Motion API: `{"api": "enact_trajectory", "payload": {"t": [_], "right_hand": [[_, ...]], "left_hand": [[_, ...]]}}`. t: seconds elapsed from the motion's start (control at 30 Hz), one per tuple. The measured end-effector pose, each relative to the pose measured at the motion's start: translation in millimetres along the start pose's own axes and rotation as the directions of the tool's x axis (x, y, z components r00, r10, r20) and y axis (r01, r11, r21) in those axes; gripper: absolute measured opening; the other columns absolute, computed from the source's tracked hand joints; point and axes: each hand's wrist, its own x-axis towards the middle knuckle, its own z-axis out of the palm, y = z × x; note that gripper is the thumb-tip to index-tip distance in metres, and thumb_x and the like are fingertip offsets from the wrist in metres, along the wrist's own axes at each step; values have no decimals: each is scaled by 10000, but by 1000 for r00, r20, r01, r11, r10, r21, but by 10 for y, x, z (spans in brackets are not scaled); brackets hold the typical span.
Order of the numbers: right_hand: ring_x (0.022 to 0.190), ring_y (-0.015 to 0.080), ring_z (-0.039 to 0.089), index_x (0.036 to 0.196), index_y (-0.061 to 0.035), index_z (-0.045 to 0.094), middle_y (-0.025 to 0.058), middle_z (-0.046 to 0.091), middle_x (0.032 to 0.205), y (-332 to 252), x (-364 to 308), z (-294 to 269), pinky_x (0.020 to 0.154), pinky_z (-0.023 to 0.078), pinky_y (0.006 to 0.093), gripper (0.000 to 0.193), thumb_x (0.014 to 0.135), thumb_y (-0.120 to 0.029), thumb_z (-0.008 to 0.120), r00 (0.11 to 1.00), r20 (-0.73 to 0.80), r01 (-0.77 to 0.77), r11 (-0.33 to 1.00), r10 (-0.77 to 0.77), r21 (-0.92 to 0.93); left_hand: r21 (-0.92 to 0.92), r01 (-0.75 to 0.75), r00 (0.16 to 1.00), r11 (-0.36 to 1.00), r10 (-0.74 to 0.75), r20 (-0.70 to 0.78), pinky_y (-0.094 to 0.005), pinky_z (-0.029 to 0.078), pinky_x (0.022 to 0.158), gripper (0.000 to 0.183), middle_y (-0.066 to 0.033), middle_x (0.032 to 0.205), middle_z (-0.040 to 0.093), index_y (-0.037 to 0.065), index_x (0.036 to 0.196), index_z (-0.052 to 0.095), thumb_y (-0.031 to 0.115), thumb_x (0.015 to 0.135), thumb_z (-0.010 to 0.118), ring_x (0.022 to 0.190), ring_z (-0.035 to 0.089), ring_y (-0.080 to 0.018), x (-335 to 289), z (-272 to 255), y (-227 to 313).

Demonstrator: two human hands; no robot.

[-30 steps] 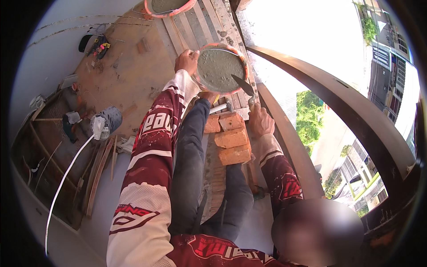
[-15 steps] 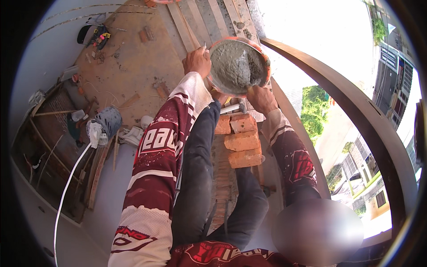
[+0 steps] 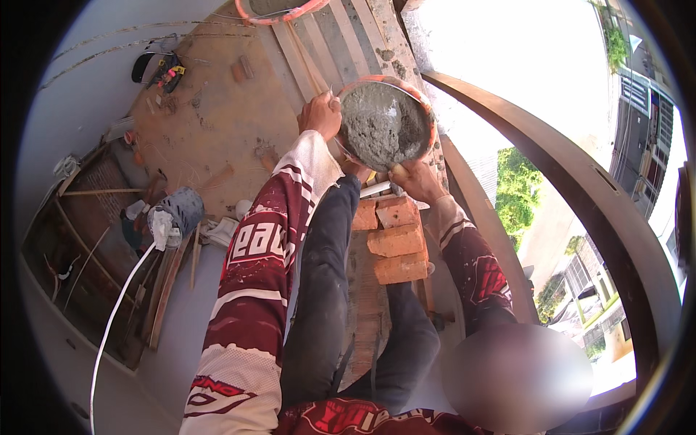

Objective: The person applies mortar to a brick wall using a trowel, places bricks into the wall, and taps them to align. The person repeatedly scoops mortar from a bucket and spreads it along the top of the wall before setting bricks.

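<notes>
An orange-rimmed bucket [image 3: 433,125] full of wet grey mortar [image 3: 383,123] is in front of me, above the far end of the bricks. My left hand [image 3: 320,116] is closed at its left side, by a thin piece of wire at the rim. At the near right edge, my right hand [image 3: 418,181] grips the rim, its thumb on top and its other fingers mostly hidden. Several orange bricks [image 3: 397,241] are stacked between my arms, just nearer than the bucket. A pale bar-shaped thing [image 3: 375,189] lies between bricks and bucket, its kind unclear.
Another orange-rimmed tub [image 3: 283,14] with grey mortar stands at the far edge on wooden planks [image 3: 319,43]. A dark curved beam [image 3: 580,174] runs along the right beside a bright opening. Down on the left are a speckled bucket [image 3: 177,210], a white hose [image 3: 116,312] and timber pieces.
The bucket sits slightly lower in view, and my right hand has shifted toward its near side. More of the far tub shows as the view has tilted. Both hands keep their grip.
</notes>
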Motion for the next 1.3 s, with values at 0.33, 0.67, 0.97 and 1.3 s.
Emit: {"api": "enact_trajectory", "payload": {"t": [0.33, 0.67, 0.97, 1.3], "right_hand": [[883, 337, 693, 1346, -128, 532, 113, 656, 953, 17, -365, -25, 670, 546, 500, 424, 937, -225, 588, 859, -333, 47, 707, -389, -706], [793, 443, 712, 1026, -50, 693, 244, 709, 850, 33, 144, -37, 746, 580, 554, 343, 990, -310, 471, 993, -56, 48, 796, -102, -604], [845, 353, 728, 996, 59, 716, 266, 714, 832, 77, 262, 68, 750, 533, 456, 407, 904, -334, 662, 995, 60, -89, 987, 81, 134], [944, 311, 660, 1373, -111, 488, 102, 633, 1047, 76, -267, 41, 775, 529, 449, 426, 968, -220, 558, 834, -280, 126, 658, -475, -742]], "left_hand": [[-352, 8, 983, 936, 57, 175, -437, 451, 1079, 515, -289, 1310, 632, -94, 1316, 584, 271, 955, 631, 1251, 597, -416, -2319, -215, -160], [268, -29, 853, 963, -116, 509, -724, 142, 1164, 771, -272, 1610, 287, 84, 1518, 431, 469, 899, 680, 1523, 169, -476, -3688, -736, 108], [406, -33, 858, 913, -183, 481, -744, 254, 1110, 824, -309, 1622, 174, 119, 1527, 411, 559, 878, 664, 1482, 182, -572, -3730, -515, -7], [398, 12, 866, 917, -209, 455, -704, 234, 1137, 762, -287, 1624, 191, 114, 1472, 474, 487, 845, 694, 1478, 185, -564, -3704, -427, -20]]}}
